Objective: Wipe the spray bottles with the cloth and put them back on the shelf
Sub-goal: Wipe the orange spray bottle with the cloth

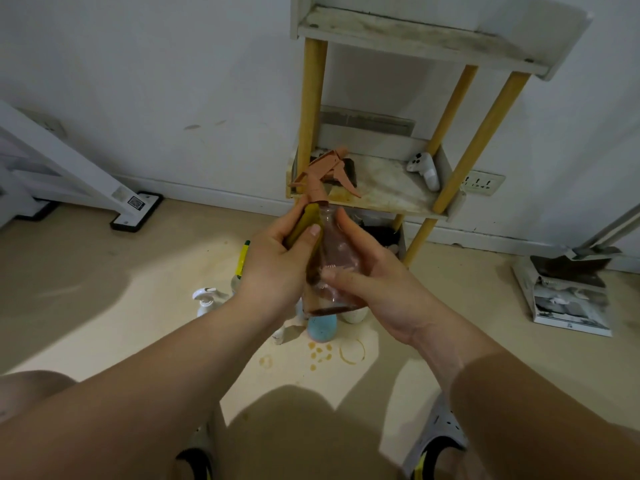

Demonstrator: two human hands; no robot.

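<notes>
A clear pinkish spray bottle [337, 251] with a salmon trigger head [322, 173] is held up in front of the shelf [384, 199]. My right hand [374, 275] grips the bottle's body from the right. My left hand [277, 261] holds a yellow-green cloth [304, 221] pressed against the bottle's left side and neck. On the floor below stand a white spray bottle [204, 301], a blue bottle [322, 327] and others partly hidden behind my hands. A white trigger sprayer [424, 171] lies on the middle shelf.
The shelf has yellow posts [311, 102] and stands against the white wall. A dark box sits on its lowest level. A dustpan with papers [568, 292] lies at the right, a white stand base [136, 211] at the left. Brown stains mark the floor [322, 353].
</notes>
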